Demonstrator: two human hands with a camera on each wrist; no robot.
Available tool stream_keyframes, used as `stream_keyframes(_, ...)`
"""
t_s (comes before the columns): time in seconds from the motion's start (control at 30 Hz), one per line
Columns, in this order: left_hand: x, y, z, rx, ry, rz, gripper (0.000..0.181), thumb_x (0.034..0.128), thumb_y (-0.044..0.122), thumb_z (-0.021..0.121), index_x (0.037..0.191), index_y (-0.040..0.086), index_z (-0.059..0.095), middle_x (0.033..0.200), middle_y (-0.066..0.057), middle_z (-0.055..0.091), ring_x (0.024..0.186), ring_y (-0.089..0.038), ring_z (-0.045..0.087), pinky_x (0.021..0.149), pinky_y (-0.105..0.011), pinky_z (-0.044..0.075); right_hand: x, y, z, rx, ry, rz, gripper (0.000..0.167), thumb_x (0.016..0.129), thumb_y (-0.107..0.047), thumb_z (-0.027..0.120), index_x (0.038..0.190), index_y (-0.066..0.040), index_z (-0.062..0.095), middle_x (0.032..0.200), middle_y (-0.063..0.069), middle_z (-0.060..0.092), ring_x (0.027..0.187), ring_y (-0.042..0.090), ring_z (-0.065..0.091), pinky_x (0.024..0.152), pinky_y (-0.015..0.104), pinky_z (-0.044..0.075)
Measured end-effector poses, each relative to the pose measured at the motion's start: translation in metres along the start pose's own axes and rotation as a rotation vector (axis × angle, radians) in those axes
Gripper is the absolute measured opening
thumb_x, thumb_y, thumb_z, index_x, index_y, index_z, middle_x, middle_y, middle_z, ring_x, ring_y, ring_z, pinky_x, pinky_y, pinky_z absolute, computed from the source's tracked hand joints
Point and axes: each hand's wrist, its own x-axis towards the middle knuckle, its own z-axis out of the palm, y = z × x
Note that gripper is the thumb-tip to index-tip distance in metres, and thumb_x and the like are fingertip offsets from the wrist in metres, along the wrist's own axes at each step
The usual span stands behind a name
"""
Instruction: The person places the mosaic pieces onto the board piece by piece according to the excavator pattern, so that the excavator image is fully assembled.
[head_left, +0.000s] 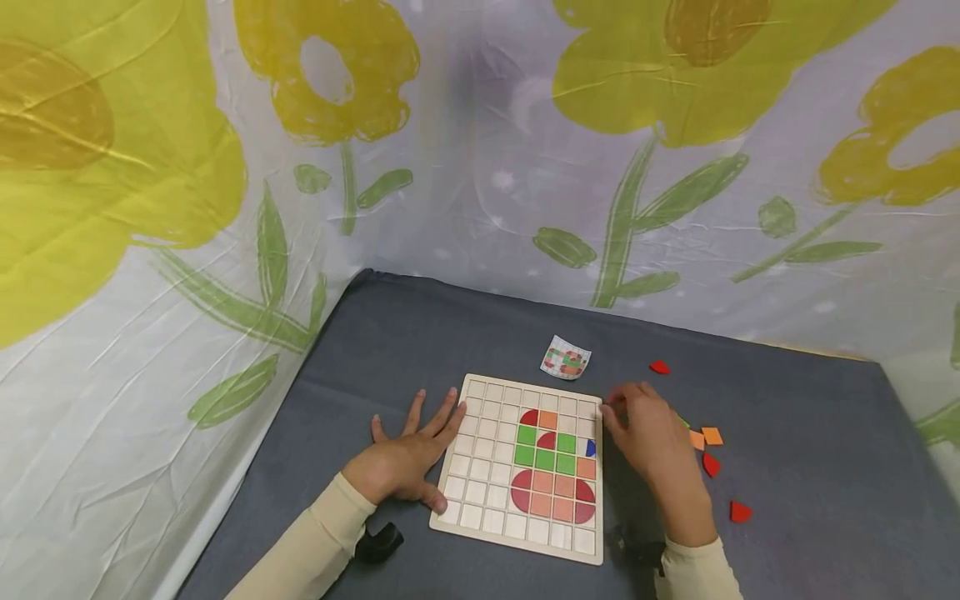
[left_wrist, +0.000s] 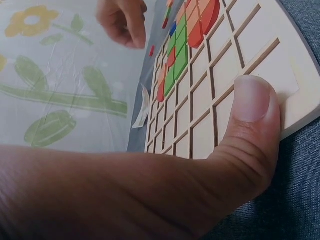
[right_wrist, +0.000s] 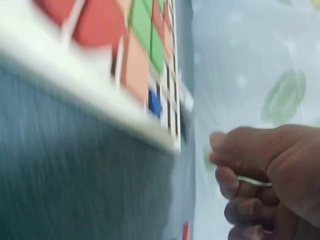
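A square wooden grid board (head_left: 476, 467) lies on the dark cloth, with red, green and orange pieces and a small blue piece (head_left: 590, 448) in its cells. My left hand (head_left: 408, 461) spreads its fingers along the board's left edge. In the left wrist view, its thumb (left_wrist: 254, 107) rests on the board near a corner. Beside the upper right corner is my right hand (head_left: 651, 433), its fingers loosely bent. In the right wrist view, the thumb and index tips of that hand (right_wrist: 280, 175) come close together, with no piece visible between them.
A small printed picture card (head_left: 566, 357) lies behind the board. Loose pieces sit at the right: a red one (head_left: 659, 367), an orange square (head_left: 712, 436), more red ones (head_left: 740, 511), and a green one partly hidden by my right hand. Flower-printed fabric (head_left: 480, 167) stands behind the table.
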Motion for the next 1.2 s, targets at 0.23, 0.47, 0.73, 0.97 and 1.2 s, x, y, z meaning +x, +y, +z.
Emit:
stream_keyframes(0.23,0.000,-0.001,0.001,0.002,0.007,0.008,0.139,0.0684,0.048,0.094,0.173,0.021,0.006,0.179,-0.001,-0.009,0.161,-0.044,-0.013,0.102,-0.095,0.005,-0.008,0.039,-0.016,-0.049,-0.031,0.160,0.033,0.098,-0.021,0.077,0.118,0.004,0.071,0.114,0.028,0.063,0.082,0.037,0.067,0.065,0.057,0.056)
stream_keyframes(0.47,0.001,-0.001,0.001,-0.001,0.008,0.006,0.140,0.0680,0.048,0.094,0.173,0.023,0.004,0.179,0.000,-0.009,0.162,-0.043,-0.013,0.102,-0.095,0.004,-0.012,0.057,-0.020,-0.047,-0.076,0.189,0.028,0.097,-0.022,0.079,0.111,0.001,0.073,0.112,0.030,0.061,0.080,0.043,0.066,0.061,0.058,0.053)
stream_keyframes(0.73,0.006,-0.008,0.009,-0.012,0.009,0.027,0.144,0.0681,0.051,0.094,0.172,0.029,-0.004,0.178,0.004,-0.017,0.161,-0.042,-0.018,0.098,-0.096,0.000,-0.010,0.059,-0.019,-0.036,-0.100,0.179,0.026,0.094,-0.016,0.081,0.114,0.000,0.076,0.111,0.028,0.063,0.083,0.042,0.067,0.061,0.056,0.054)
stream_keyframes(0.97,0.003,-0.006,0.007,-0.018,0.018,0.024,0.143,0.0674,0.048,0.095,0.172,0.026,0.000,0.178,0.001,-0.012,0.161,-0.042,-0.016,0.100,-0.096,0.003,-0.005,0.054,-0.015,-0.026,-0.104,0.151,0.027,0.094,-0.012,0.080,0.118,-0.001,0.076,0.115,0.028,0.064,0.093,0.046,0.068,0.071,0.061,0.056)
stream_keyframes(1.2,0.015,-0.020,0.021,-0.021,0.035,0.053,0.147,0.0667,0.055,0.093,0.171,0.033,-0.009,0.176,0.007,-0.021,0.160,-0.041,-0.021,0.097,-0.096,-0.002,0.001,0.044,-0.008,-0.015,-0.094,0.139,0.031,0.093,-0.011,0.080,0.121,0.002,0.074,0.113,0.026,0.066,0.097,0.044,0.067,0.080,0.062,0.055)
